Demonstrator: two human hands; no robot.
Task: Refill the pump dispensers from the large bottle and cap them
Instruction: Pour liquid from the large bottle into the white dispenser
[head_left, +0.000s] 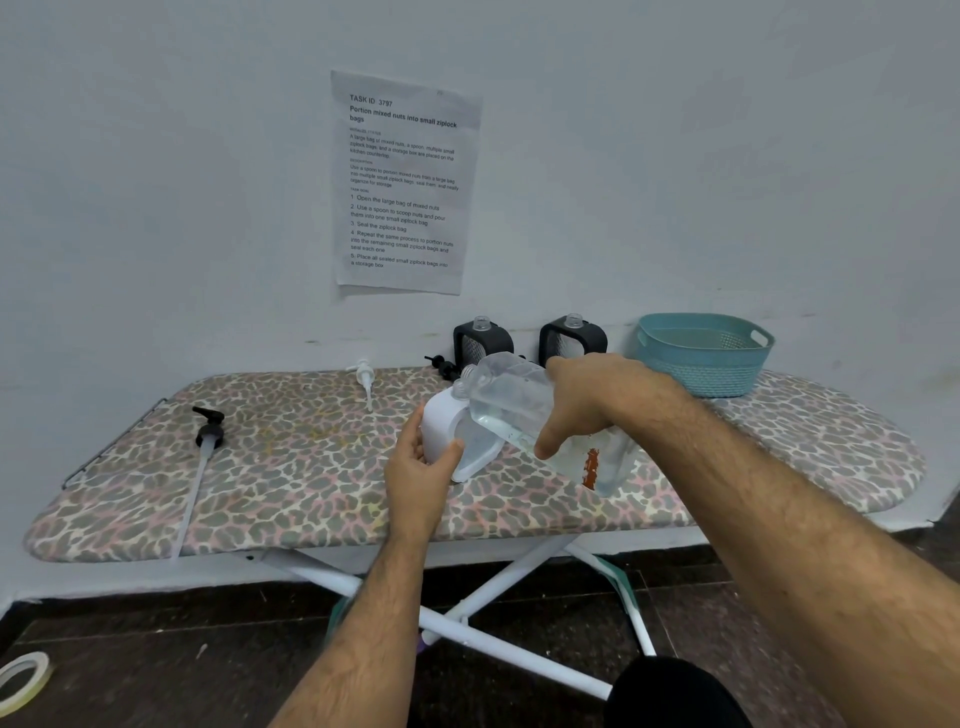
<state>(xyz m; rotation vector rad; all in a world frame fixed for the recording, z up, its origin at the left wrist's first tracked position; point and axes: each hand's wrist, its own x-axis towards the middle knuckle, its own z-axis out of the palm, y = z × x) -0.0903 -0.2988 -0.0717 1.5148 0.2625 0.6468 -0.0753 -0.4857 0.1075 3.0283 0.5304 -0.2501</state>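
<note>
My left hand (418, 470) grips a white dispenser (447, 431) that stands uncapped on the ironing board (291, 467). My right hand (587, 400) holds the large clear bottle (514, 402) tilted to the left, its mouth at the white dispenser's opening. Clear liquid sits in the tilted bottle. Two black dispensers (482, 340) (571, 338) stand uncapped at the back by the wall. A white pump head (363, 379) lies behind the white dispenser, a small black pump (441, 366) lies near the black dispensers, and a black pump with a long tube (208, 436) lies at the left.
A teal plastic basket (704, 353) stands at the back right of the board. A printed sheet (402, 182) hangs on the wall. White board legs (467, 613) cross below, and a tape roll (23, 680) lies on the dark floor at lower left.
</note>
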